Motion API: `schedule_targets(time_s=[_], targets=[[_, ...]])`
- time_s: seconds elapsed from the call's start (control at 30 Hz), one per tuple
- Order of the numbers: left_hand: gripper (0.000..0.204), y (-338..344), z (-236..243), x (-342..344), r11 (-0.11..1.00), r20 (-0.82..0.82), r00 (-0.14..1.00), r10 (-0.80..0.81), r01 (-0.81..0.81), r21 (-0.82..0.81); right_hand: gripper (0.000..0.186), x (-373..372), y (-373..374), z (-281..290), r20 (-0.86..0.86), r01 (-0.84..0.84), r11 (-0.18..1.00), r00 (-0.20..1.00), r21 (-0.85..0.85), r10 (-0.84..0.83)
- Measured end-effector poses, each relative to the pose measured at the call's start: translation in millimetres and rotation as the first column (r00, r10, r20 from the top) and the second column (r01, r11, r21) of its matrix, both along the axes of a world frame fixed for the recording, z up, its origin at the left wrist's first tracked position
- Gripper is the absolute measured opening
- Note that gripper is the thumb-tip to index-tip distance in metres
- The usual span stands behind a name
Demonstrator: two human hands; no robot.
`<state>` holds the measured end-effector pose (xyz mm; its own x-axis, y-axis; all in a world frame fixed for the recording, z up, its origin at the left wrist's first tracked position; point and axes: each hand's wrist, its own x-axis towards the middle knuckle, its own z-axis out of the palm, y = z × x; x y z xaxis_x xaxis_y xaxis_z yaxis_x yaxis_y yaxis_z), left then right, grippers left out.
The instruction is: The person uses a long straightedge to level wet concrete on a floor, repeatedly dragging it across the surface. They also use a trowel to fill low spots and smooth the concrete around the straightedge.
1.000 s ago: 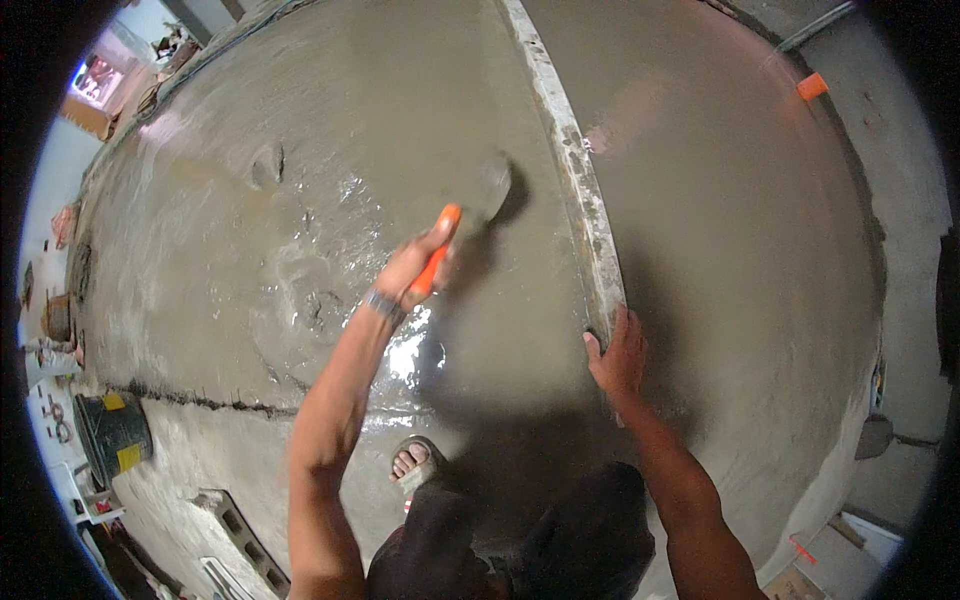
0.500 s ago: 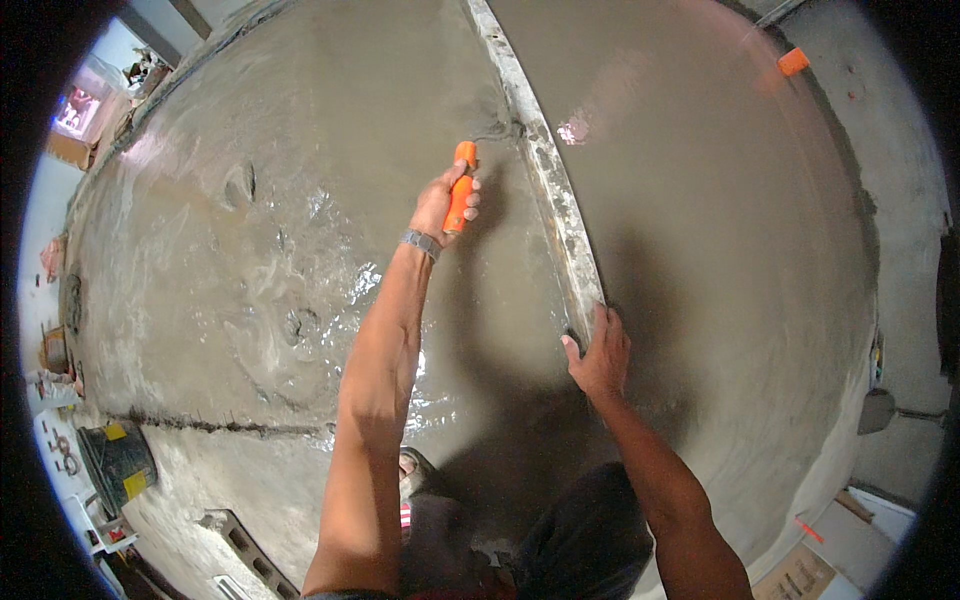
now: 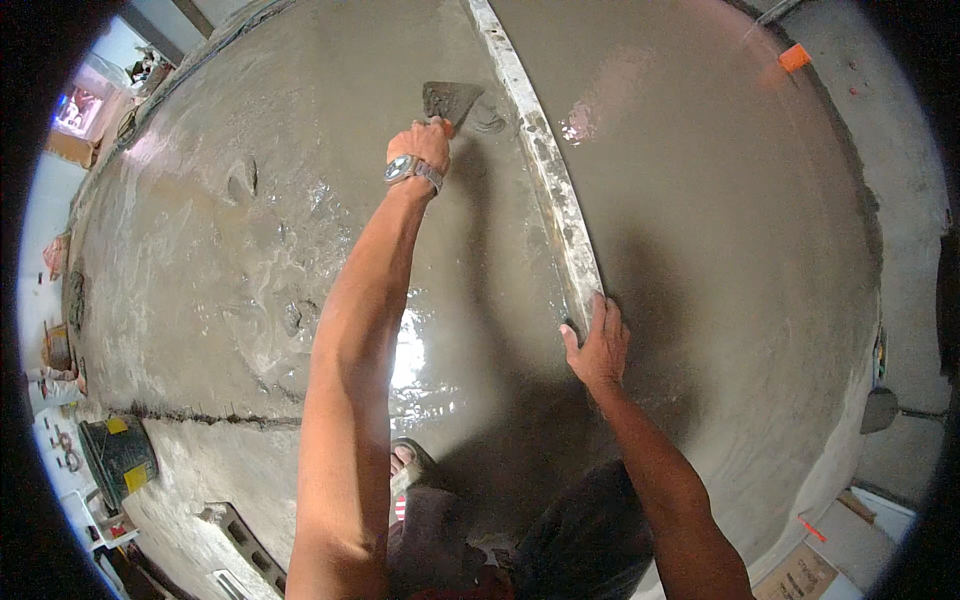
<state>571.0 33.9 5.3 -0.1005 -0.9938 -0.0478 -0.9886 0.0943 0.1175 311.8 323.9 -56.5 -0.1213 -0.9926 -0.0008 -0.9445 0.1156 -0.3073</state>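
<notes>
My left hand (image 3: pixel 424 146), with a watch on its wrist, is closed on the orange handle of a trowel. The trowel's blade (image 3: pixel 446 100) is smeared with grey mortar and seems held just over the wet cement floor (image 3: pixel 350 150). A small mound of mortar (image 3: pixel 488 115) lies right of the blade, beside a long pale straightedge (image 3: pixel 552 170). That straightedge runs from the far edge toward me, spotted with cement. At its near end my right hand (image 3: pixel 602 342) grips it, thumb on the left side and fingers on the right.
Rough lumps (image 3: pixel 242 180) of mortar mark the wet surface on the left. At lower left stand a black bucket (image 3: pixel 122 458) with yellow patches and a hollow block (image 3: pixel 250 550). A small orange object (image 3: pixel 795 58) lies far right. My sandalled foot (image 3: pixel 405 458) is below.
My left hand has turned over and moved slightly left and away from me. The trowel blade has swung from beside the straightedge to the left. My right hand stays on the straightedge.
</notes>
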Motion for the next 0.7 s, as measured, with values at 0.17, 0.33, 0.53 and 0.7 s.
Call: schedule_targets(time_s=[0.17, 0.33, 0.53, 0.7], targets=[[0.031, 33, 8, -14, 0.994, 0.059, 0.992, -0.113, 0.113, 0.010, 0.078, 0, 2, -1, -0.011, 0.008, 1.000, 1.000, -0.004, -0.008], [0.030, 95, 11, -19, 0.983, 0.057, 0.984, -0.171, 0.167, 0.073, 0.078, -8, 2, -4, -0.003, 0.003, 1.000, 1.000, -0.020, -0.004], [0.055, 162, 18, 17, 0.986, 0.034, 0.986, -0.166, 0.166, 0.002, 0.077, -4, 0, -7, 0.019, 0.024, 1.000, 1.000, -0.002, -0.024], [0.048, 217, 45, 104, 0.992, -0.126, 0.984, 0.124, -0.126, -0.011, 0.079, -4, 4, -13, 0.110, 0.057, 0.998, 0.992, 0.010, -0.058]])
